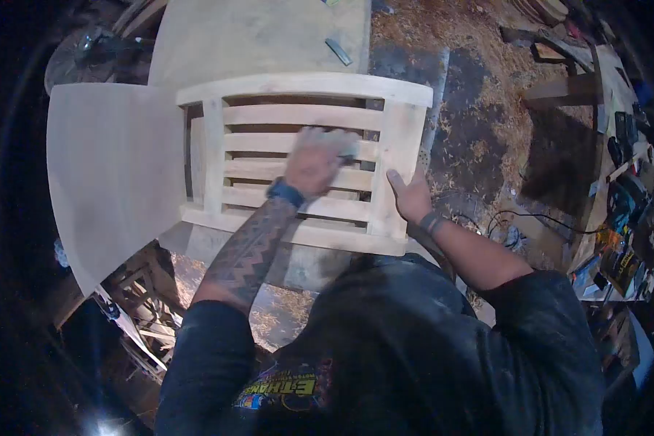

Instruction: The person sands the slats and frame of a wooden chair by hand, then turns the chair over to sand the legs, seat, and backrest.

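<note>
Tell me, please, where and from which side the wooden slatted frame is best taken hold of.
Probably the right upright of the slatted frame, approached from its right edge, near where the right hand lies. This post is bare, sits at the outer side, and the gaps between slats let fingers wrap it. The left hand, blurred, covers the middle slats.

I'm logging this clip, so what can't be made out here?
Head view, left hand: motion blur hides its fingers and whatever it presses on the slatted wooden frame.
Head view, middle slats: partly covered by that hand and arm.
Head view, cluttered workbench at the right edge: items too small, dark and cut off.
</note>
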The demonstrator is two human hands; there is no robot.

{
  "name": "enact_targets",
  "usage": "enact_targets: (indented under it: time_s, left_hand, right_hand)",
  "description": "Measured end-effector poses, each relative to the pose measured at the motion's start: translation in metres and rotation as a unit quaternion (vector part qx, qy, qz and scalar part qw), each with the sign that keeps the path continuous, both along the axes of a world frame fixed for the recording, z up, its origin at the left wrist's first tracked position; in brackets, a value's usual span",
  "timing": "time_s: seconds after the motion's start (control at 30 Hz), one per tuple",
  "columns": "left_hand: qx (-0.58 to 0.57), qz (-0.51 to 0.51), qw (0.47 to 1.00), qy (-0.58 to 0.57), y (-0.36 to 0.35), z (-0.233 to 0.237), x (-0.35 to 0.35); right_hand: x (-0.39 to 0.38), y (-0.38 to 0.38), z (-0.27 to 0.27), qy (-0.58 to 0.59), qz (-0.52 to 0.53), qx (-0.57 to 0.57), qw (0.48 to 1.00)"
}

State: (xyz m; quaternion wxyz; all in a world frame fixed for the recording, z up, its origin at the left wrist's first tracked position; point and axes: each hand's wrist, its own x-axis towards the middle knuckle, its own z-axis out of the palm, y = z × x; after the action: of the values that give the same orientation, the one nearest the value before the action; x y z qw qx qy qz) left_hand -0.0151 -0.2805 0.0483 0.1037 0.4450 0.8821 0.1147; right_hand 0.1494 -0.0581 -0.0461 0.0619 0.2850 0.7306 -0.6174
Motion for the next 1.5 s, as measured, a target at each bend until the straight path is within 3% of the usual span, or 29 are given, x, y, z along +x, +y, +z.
enact_targets:
  time_s: [0.07, 0.2, 0.33, 0.43, 0.47, 0.57, 0.73, 0.83, 0.93, 1.03, 1.1, 1.2, 1.23, 1.3, 1.33, 1.4, 1.47, 1.5]
  left_hand:
    - [0.032, -0.007, 0.999, -0.016, 0.033, -0.003, 0.015]
    - [-0.017, -0.009, 0.997, -0.07, 0.006, 0.022, -0.011]
    - [0.056, -0.043, 0.994, -0.083, 0.022, -0.001, -0.005]
    - [0.05, 0.022, 0.998, -0.041, 0.046, 0.004, 0.018]
    - [0.016, 0.019, 0.994, -0.107, 0.044, 0.016, 0.012]
    - [0.045, -0.054, 0.997, -0.014, 0.014, 0.002, 0.001]
    - [-0.006, 0.014, 1.0, 0.008, 0.044, -0.013, 0.028]
    - [0.048, 0.01, 0.999, -0.011, 0.033, -0.007, 0.026]
    - [-0.038, 0.015, 0.992, -0.116, 0.009, 0.028, 0.001]
    - [0.133, 0.119, 0.983, -0.046, -0.015, 0.049, -0.047]
    - [0.064, 0.114, 0.991, 0.021, -0.022, 0.04, -0.065]
    - [0.045, 0.117, 0.99, 0.067, -0.013, 0.007, -0.054]
    - [0.052, 0.115, 0.989, 0.071, 0.003, -0.005, -0.046]
    - [0.094, 0.073, 0.993, 0.024, 0.049, -0.017, -0.026]
    - [0.086, 0.073, 0.994, 0.004, 0.054, -0.02, -0.021]
    - [0.072, 0.072, 0.994, -0.028, 0.065, -0.022, -0.027]
    - [0.088, 0.025, 0.995, -0.029, 0.025, 0.007, -0.045]
    - [0.048, 0.026, 0.998, -0.017, -0.001, 0.012, -0.06]
  right_hand:
    - [0.003, -0.003, -0.015, 0.023, -0.019, -0.025, 0.999]
    - [0.003, 0.004, -0.013, -0.006, 0.015, 0.048, 0.999]
    - [0.003, -0.005, -0.011, 0.012, 0.011, 0.052, 0.999]
    - [0.003, -0.002, -0.015, 0.022, 0.007, 0.051, 0.998]
    - [0.004, -0.001, -0.016, 0.019, 0.006, 0.053, 0.998]
    - [0.005, 0.003, -0.016, 0.001, 0.005, 0.059, 0.998]
    - [0.003, 0.0, -0.011, -0.03, 0.007, 0.061, 0.998]
    - [0.001, 0.002, -0.001, -0.015, 0.008, 0.042, 0.999]
    - [-0.001, 0.0, 0.012, 0.006, 0.009, -0.001, 1.0]
    - [0.001, 0.004, -0.002, -0.013, 0.034, 0.024, 0.999]
    - [-0.004, 0.019, -0.019, -0.016, 0.035, 0.082, 0.996]
    - [-0.037, 0.065, -0.022, 0.017, -0.054, 0.134, 0.989]
    - [-0.059, 0.082, -0.007, 0.033, -0.118, 0.111, 0.986]
    - [-0.106, 0.122, 0.006, 0.059, -0.133, 0.07, 0.987]
    - [-0.129, 0.144, -0.029, 0.134, -0.107, 0.117, 0.978]
    - [-0.177, 0.164, -0.039, 0.186, -0.069, 0.145, 0.969]
    - [-0.215, 0.147, 0.023, 0.121, -0.055, 0.108, 0.985]
    - [-0.223, 0.136, 0.021, 0.138, 0.001, 0.16, 0.977]
